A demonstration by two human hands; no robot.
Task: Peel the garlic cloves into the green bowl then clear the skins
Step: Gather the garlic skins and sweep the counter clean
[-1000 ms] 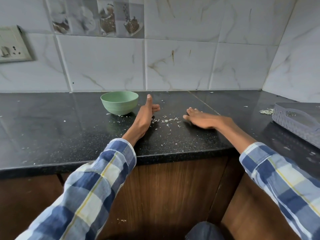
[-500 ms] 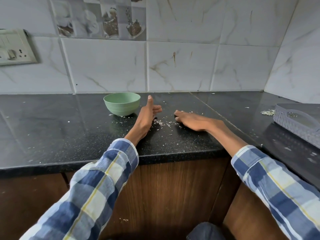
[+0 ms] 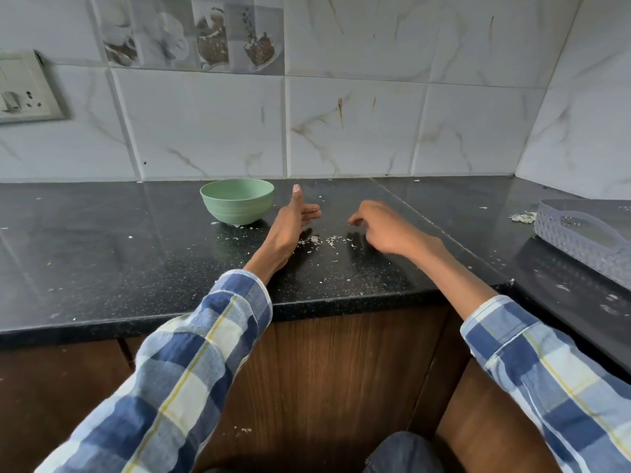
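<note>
One round pale green plastic bowl (image 3: 237,201) stands upright on the black speckled stone desk (image 3: 102,254), mouth up, near the tiled back wall; what it holds is hidden by its rim. Just right of it, the left hand (image 3: 290,223) stands on its edge on the desk, fingers straight and pointing right, thumb up, holding nothing, its long axis running away from the person toward the wall. The right hand (image 3: 382,227) hovers just above the desk, apart from the left, palm down with fingers loosely bent and pointing left, gripping nothing. Between the two hands lies a small loose scatter of white garlic skin flakes (image 3: 316,241), strung roughly left to right; too small and many to count. More single flakes dot the desk around the bowl's foot and near the front edge. At far right, one grey woven-pattern plastic basket (image 3: 580,233) sits on the desk, with a small heap of pale skins (image 3: 522,217) touching its left end. Both forearms wear blue checked sleeves (image 3: 191,363).
</note>
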